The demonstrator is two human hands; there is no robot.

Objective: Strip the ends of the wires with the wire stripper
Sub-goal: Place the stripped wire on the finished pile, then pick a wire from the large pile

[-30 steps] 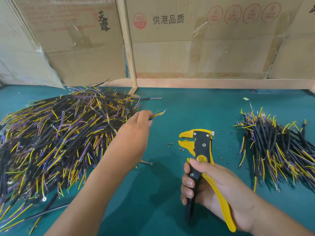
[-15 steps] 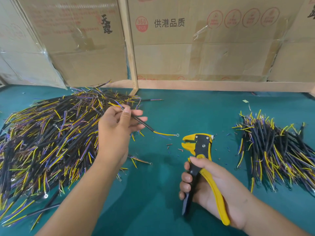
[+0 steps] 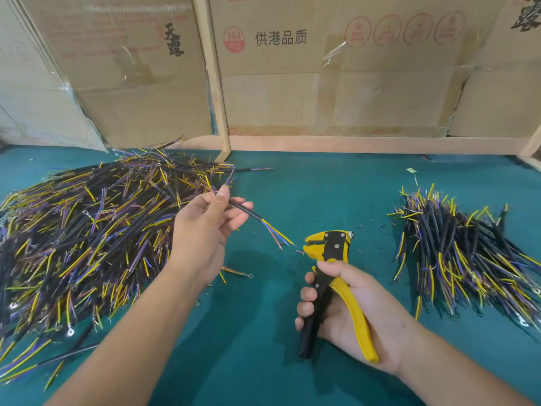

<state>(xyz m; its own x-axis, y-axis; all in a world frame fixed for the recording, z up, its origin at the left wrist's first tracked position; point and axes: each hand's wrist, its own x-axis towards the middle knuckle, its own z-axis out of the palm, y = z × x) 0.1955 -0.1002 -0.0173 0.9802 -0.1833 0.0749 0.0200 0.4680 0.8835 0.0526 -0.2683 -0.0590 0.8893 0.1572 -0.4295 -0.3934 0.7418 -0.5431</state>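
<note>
Two heaps of wire frame what we see on a teal bench (image 3: 322,189). At far left, a large pile of wires (image 3: 87,238) sprawls, black-sheathed with yellow, blue and purple cores sticking out. Just right of it, our left hand (image 3: 205,230) is raised above the bench, thumb and fingers pinching a single black wire (image 3: 244,210); its loose yellow, blue and reddish cores fan down toward the right, ending near the stripper's head. Next, our right hand (image 3: 351,309) grips the handles of a yellow-and-black wire stripper (image 3: 330,259), head pointing away from us, its jaws apart from the wire tips. At far right lies a smaller pile of wires (image 3: 468,259). Cardboard boxes (image 3: 336,83) line the back edge.
</note>
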